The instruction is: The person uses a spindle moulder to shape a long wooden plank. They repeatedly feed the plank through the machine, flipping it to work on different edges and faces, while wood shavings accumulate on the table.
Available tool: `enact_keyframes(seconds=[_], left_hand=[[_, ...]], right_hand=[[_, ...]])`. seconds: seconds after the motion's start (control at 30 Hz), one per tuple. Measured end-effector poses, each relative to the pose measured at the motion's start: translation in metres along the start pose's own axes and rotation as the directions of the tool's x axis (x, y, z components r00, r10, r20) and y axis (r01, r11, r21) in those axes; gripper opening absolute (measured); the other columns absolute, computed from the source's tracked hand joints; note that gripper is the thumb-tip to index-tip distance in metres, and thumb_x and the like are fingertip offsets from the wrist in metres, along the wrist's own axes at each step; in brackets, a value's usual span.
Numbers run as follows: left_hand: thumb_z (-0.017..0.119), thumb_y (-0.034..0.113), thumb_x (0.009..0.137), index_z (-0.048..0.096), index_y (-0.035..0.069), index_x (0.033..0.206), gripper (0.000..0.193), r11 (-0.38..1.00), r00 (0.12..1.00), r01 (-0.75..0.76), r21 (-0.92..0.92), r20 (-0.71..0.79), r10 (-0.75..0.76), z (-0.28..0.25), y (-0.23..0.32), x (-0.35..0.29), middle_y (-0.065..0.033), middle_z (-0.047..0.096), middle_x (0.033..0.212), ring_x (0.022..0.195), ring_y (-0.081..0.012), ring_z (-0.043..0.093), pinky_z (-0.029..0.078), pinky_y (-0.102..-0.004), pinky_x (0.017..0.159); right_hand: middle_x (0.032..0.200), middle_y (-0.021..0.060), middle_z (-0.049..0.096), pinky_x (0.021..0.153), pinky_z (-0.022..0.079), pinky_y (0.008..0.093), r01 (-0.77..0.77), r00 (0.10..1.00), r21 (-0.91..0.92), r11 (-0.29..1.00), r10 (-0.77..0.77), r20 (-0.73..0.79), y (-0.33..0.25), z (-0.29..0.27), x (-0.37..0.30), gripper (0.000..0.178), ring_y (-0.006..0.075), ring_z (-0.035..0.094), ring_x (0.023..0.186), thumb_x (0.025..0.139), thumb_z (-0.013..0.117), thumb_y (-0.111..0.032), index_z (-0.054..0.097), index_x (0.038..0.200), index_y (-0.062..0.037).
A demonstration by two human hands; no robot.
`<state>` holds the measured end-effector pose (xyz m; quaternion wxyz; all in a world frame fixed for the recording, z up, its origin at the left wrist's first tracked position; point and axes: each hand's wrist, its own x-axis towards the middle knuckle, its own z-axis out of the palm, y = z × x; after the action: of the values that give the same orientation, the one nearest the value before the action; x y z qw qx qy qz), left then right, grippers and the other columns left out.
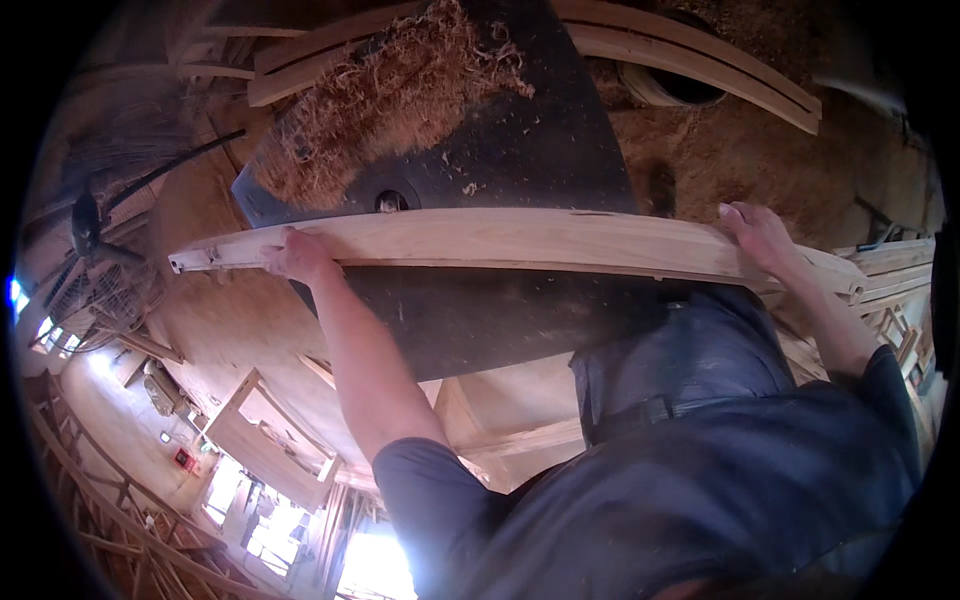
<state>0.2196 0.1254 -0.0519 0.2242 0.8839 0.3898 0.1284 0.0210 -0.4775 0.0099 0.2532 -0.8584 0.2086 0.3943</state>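
Observation:
A long pale wooden beam (520,240) lies crosswise over a dark metal machine table (440,310). Near the beam's left end my left hand (300,256) grips it, fingers over the far edge and the thumb side toward me. Toward its other end my right hand (762,238) is wrapped over the top, fingertips on the far side. Both beam ends stick out past the table. Just beyond the beam, a round hole (392,201) shows in the table surface. The beam's underside is hidden.
A heap of curly wood shavings (390,105) covers the table's far left part. Long boards (700,65) lie beyond the table. A fan (95,270) stands at far left, a wooden frame (270,435) at lower left, and stacked lumber (895,270) at right.

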Motion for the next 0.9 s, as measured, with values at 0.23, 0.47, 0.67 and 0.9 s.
enact_keyframes(seconds=[0.23,0.47,0.67,0.9], left_hand=[[0.053,0.017,0.095,0.067,0.000,0.115,0.030,0.977,0.985,-0.137,0.166,-0.078,0.151,0.007,-0.008,-0.002,-0.0340,0.047,0.136,0.125,-0.0469,0.048,0.037,-0.0523,0.110],[0.048,0.011,0.095,0.063,-0.011,0.114,0.032,0.649,0.894,-0.433,0.626,0.206,0.397,0.028,-0.005,-0.120,-0.0414,0.044,0.141,0.137,-0.0517,0.038,0.025,-0.0552,0.120],[0.045,0.024,0.101,0.029,-0.018,0.145,0.063,0.999,0.998,-0.039,-0.015,0.056,0.040,0.013,0.088,-0.263,-0.0398,0.019,0.155,0.145,-0.0527,0.018,0.015,-0.0555,0.122],[0.058,0.015,0.094,0.063,-0.005,0.113,0.028,0.742,0.921,-0.371,0.558,0.118,0.372,0.031,0.059,-0.259,-0.0409,0.033,0.144,0.132,-0.0631,0.030,0.036,-0.0659,0.106]], right_hand=[[0.104,0.0257,0.068,0.090,0.047,0.0506,0.154,0.980,0.006,0.988,-0.152,-0.125,0.034,-0.014,-0.007,0.055,0.0444,0.062,0.105,0.104,0.039,-0.048,0.067,0.108,-0.0002],[0.131,0.0218,0.062,0.102,0.047,0.0407,-0.079,0.836,-0.086,0.993,0.019,-0.548,0.385,-0.077,-0.021,0.048,0.0376,0.058,0.122,0.101,0.051,-0.042,0.063,0.126,-0.0022],[0.127,0.0172,0.065,0.101,0.048,0.0385,-0.207,0.929,0.915,0.346,0.363,0.073,0.390,-0.076,-0.044,0.063,0.0269,0.061,0.117,0.099,0.057,-0.051,0.056,0.138,-0.0013],[0.114,0.0122,0.068,0.098,0.049,0.0341,-0.204,0.956,0.948,0.243,0.257,0.140,0.388,-0.073,-0.042,0.060,0.0208,0.063,0.111,0.093,0.067,-0.049,0.063,0.129,-0.0016]])
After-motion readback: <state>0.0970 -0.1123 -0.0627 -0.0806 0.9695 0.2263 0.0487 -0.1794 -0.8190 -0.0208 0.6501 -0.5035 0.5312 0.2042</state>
